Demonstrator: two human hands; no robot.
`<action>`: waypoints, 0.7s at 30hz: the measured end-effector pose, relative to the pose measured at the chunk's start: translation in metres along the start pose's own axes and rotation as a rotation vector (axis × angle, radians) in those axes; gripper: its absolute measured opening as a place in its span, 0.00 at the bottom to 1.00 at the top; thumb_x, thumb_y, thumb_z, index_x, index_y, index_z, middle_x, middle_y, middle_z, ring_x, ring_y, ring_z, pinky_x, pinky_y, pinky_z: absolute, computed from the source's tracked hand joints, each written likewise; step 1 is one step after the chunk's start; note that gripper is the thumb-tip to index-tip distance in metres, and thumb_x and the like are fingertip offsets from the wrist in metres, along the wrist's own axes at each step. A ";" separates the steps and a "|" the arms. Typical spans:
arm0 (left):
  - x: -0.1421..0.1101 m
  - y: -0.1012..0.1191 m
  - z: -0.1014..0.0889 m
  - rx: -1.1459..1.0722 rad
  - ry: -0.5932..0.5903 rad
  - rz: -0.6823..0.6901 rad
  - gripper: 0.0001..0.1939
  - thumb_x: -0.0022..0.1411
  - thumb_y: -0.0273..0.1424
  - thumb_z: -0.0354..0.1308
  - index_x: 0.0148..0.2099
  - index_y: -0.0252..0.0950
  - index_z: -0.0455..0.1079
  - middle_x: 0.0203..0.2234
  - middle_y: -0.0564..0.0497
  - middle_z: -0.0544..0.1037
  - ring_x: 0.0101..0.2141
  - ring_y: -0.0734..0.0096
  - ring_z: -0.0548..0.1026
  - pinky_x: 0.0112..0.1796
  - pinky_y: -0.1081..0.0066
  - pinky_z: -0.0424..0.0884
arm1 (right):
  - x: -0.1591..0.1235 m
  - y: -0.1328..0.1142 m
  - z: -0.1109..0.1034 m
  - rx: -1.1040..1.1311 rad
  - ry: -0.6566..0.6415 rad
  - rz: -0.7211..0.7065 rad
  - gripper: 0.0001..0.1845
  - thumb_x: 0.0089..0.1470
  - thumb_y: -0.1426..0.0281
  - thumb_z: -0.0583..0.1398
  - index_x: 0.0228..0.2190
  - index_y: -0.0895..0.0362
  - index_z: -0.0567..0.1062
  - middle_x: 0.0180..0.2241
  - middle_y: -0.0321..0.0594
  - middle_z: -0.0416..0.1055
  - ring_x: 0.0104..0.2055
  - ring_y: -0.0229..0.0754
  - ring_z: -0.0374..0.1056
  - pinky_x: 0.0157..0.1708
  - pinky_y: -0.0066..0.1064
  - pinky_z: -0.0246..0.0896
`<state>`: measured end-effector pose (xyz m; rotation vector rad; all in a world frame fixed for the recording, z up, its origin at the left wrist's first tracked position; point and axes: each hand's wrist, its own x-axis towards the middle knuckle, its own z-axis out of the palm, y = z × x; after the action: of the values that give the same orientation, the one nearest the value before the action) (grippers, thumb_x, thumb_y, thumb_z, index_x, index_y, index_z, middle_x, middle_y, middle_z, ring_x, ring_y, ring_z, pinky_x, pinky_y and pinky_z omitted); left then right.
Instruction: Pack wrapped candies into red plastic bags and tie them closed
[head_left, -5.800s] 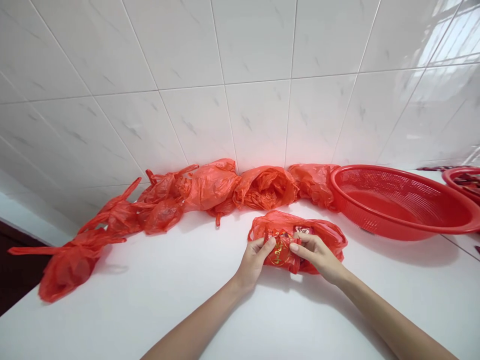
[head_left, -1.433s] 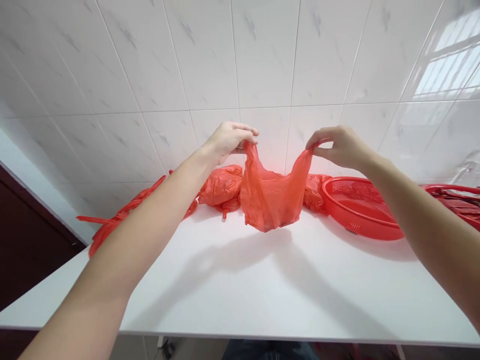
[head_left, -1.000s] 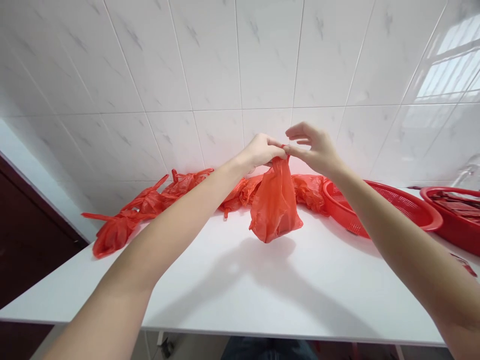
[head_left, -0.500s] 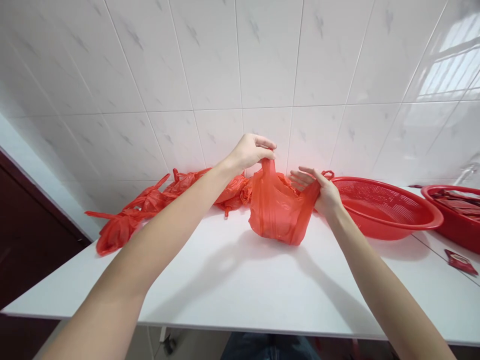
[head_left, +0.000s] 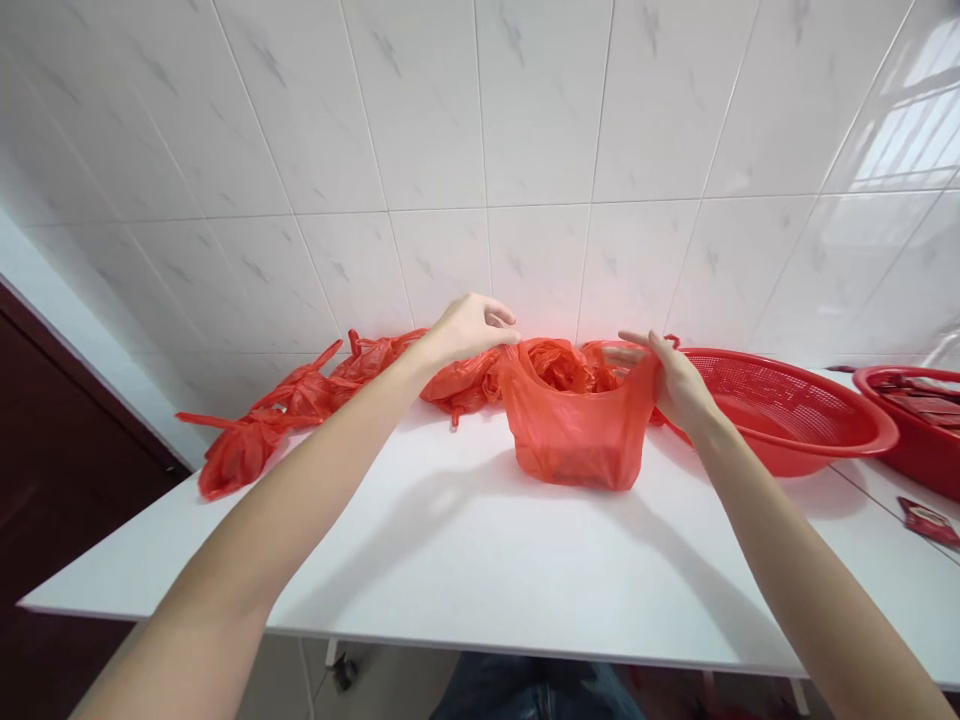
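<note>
Red plastic bag (head_left: 577, 440) held at the white desk (head_left: 450, 580), left of the red basket (head_left: 780, 400).
The left hand (head_left: 472, 325) pinches one top corner; the right hand (head_left: 679, 382), grip wide, extends its fingers at the other. The small packet's (head_left: 930, 522) label is too small to read.

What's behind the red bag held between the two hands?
Above the dipping rim of the held bag, crumpled red plastic shows, with the tiled wall beyond. Whatever sits lower behind the bag is covered; a darker patch shows through, too faint to identify.
</note>
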<state>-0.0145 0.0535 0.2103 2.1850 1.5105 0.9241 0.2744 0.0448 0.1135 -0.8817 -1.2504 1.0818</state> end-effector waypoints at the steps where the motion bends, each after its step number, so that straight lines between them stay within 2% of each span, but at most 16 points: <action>1: -0.004 -0.009 0.005 -0.093 0.006 0.004 0.24 0.51 0.37 0.68 0.50 0.36 0.77 0.44 0.44 0.81 0.48 0.55 0.78 0.52 0.60 0.71 | -0.006 0.008 -0.006 -0.032 0.003 -0.029 0.33 0.54 0.42 0.61 0.51 0.51 0.75 0.53 0.48 0.76 0.59 0.56 0.69 0.59 0.49 0.64; 3: -0.011 -0.027 0.016 -0.270 0.016 0.014 0.35 0.51 0.43 0.68 0.60 0.36 0.71 0.53 0.41 0.77 0.54 0.54 0.75 0.55 0.59 0.69 | -0.020 0.024 -0.018 -0.108 0.000 -0.102 0.40 0.49 0.41 0.64 0.56 0.49 0.71 0.57 0.48 0.73 0.63 0.57 0.65 0.61 0.50 0.61; 5: -0.017 -0.044 0.028 -0.391 0.014 0.014 0.42 0.48 0.44 0.70 0.64 0.36 0.65 0.60 0.39 0.72 0.58 0.51 0.71 0.57 0.57 0.68 | -0.033 0.035 -0.022 -0.187 -0.062 -0.103 0.43 0.48 0.43 0.67 0.60 0.48 0.68 0.61 0.48 0.68 0.64 0.57 0.62 0.62 0.51 0.59; 6: -0.019 -0.049 0.034 -0.442 0.002 0.010 0.44 0.47 0.43 0.70 0.65 0.37 0.64 0.61 0.38 0.71 0.59 0.50 0.70 0.58 0.56 0.67 | -0.038 0.039 -0.021 -0.222 -0.097 -0.098 0.42 0.48 0.45 0.67 0.60 0.47 0.68 0.63 0.47 0.66 0.65 0.57 0.62 0.62 0.50 0.58; 8: -0.021 -0.055 0.045 -0.522 -0.050 0.022 0.40 0.48 0.40 0.70 0.62 0.38 0.67 0.61 0.40 0.71 0.60 0.50 0.70 0.59 0.55 0.66 | -0.041 0.044 -0.011 -0.280 -0.122 -0.101 0.38 0.50 0.48 0.68 0.58 0.48 0.70 0.62 0.45 0.67 0.64 0.56 0.62 0.61 0.48 0.59; 10: -0.020 -0.055 0.055 -0.575 -0.115 0.051 0.30 0.51 0.39 0.68 0.56 0.38 0.71 0.57 0.42 0.75 0.57 0.51 0.72 0.58 0.56 0.67 | -0.037 0.047 0.002 -0.304 -0.088 -0.116 0.32 0.49 0.49 0.68 0.52 0.50 0.76 0.56 0.44 0.73 0.59 0.57 0.66 0.58 0.47 0.62; 12: -0.018 -0.052 0.061 -0.570 -0.142 0.075 0.23 0.52 0.38 0.67 0.50 0.37 0.74 0.52 0.43 0.78 0.54 0.52 0.74 0.54 0.58 0.69 | -0.028 0.049 0.013 -0.262 -0.028 -0.114 0.28 0.46 0.46 0.68 0.41 0.54 0.81 0.44 0.43 0.79 0.52 0.57 0.71 0.53 0.46 0.66; 15: -0.015 -0.049 0.063 -0.516 -0.118 0.058 0.20 0.53 0.39 0.67 0.46 0.35 0.75 0.44 0.44 0.81 0.47 0.56 0.77 0.48 0.62 0.72 | -0.013 0.047 0.018 -0.158 0.030 -0.112 0.30 0.43 0.41 0.67 0.31 0.55 0.80 0.34 0.41 0.79 0.44 0.56 0.74 0.47 0.44 0.69; 17: -0.012 -0.050 0.060 -0.505 -0.062 0.034 0.19 0.54 0.42 0.66 0.42 0.33 0.76 0.37 0.46 0.81 0.40 0.59 0.78 0.42 0.64 0.72 | -0.007 0.041 0.015 -0.076 0.051 -0.120 0.29 0.43 0.40 0.67 0.32 0.54 0.79 0.35 0.40 0.80 0.44 0.54 0.75 0.45 0.42 0.70; 21: -0.007 -0.050 0.055 -0.517 0.047 0.051 0.18 0.54 0.46 0.66 0.31 0.33 0.73 0.27 0.50 0.77 0.30 0.66 0.75 0.33 0.67 0.69 | -0.006 0.022 0.009 0.155 0.040 -0.077 0.25 0.40 0.47 0.72 0.33 0.52 0.79 0.39 0.42 0.81 0.45 0.53 0.76 0.43 0.40 0.72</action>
<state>-0.0150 0.0710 0.1380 1.8395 1.0796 1.2287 0.2627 0.0445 0.0924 -0.7288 -1.1418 1.0794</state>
